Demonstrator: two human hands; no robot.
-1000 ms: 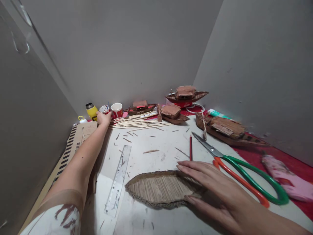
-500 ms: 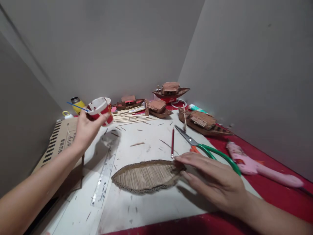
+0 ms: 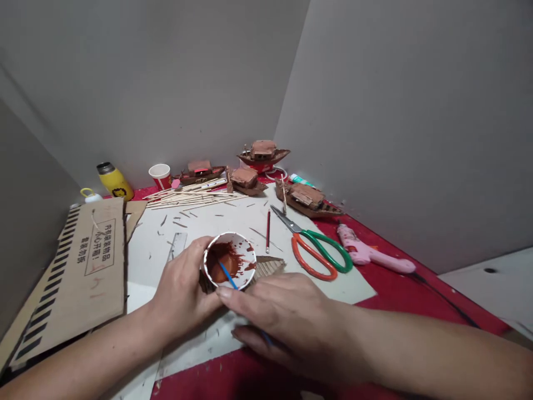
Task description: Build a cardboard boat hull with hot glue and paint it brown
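Observation:
My left hand (image 3: pixel 183 280) is wrapped round a paper cup (image 3: pixel 249 250) whose white inside is splashed with reddish-brown paint (image 3: pixel 225 261). The cup tips toward me, so its inside shows. Fingers of my right hand (image 3: pixel 283 316) are closed on a thin blue paintbrush (image 3: pixel 227 275), its far end down in the paint. Beneath the cup and hands lies a boat-shaped cardboard hull (image 3: pixel 268 266) with a ridged floor. Only its right tip shows well; the rest is covered.
Green-and-orange scissors (image 3: pixel 316 253) and a dark red pencil (image 3: pixel 268 230) lie right of the cup. A pink glue gun (image 3: pixel 370 253) rests farther right. Several brown model boats (image 3: pixel 306 197), thin sticks (image 3: pixel 187 194) and a yellow bottle (image 3: pixel 114 180) stand behind; cardboard (image 3: pixel 83 266) lies left.
My left hand has brought the paint cup from the back left to above the hull. My right hand has left the hull's tip and taken hold of the paintbrush. The view has shifted.

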